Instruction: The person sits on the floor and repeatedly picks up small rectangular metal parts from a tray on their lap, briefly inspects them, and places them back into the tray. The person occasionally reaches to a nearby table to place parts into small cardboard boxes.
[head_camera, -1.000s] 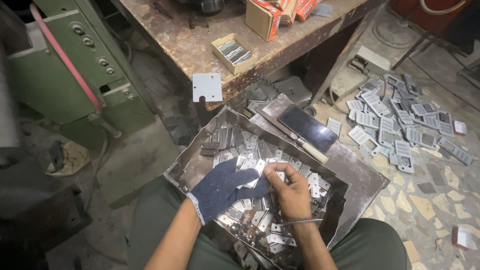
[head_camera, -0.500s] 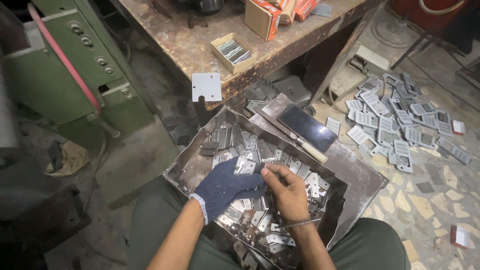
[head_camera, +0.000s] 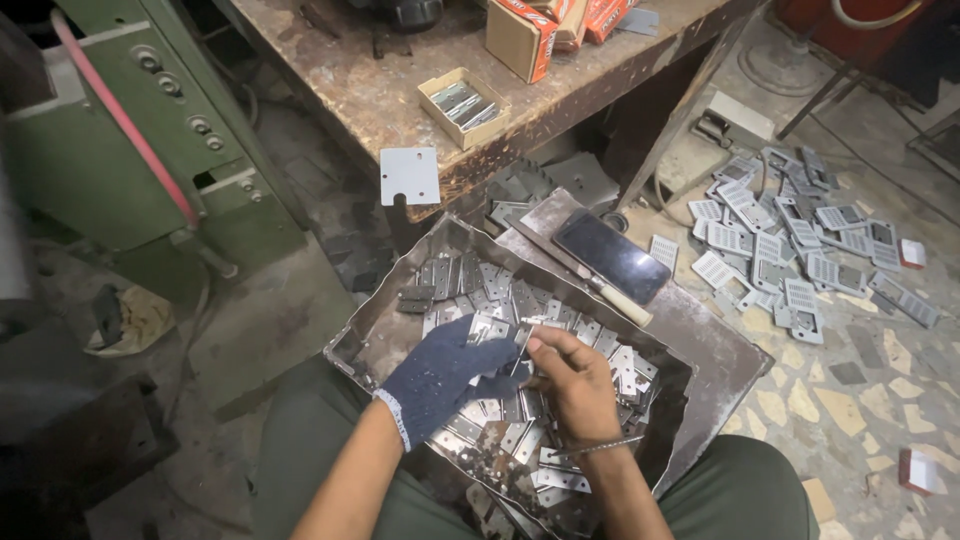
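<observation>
A worn wooden workbench (head_camera: 400, 90) spans the top, carrying a small open cardboard box of metal pieces (head_camera: 463, 106) at 12 o'clock and orange cartons (head_camera: 545, 30) (stacked loosely) at 1 o'clock. The stone-chip floor (head_camera: 850, 400) bears scattered perforated metal plates (head_camera: 790, 250) at 2 o'clock.
</observation>
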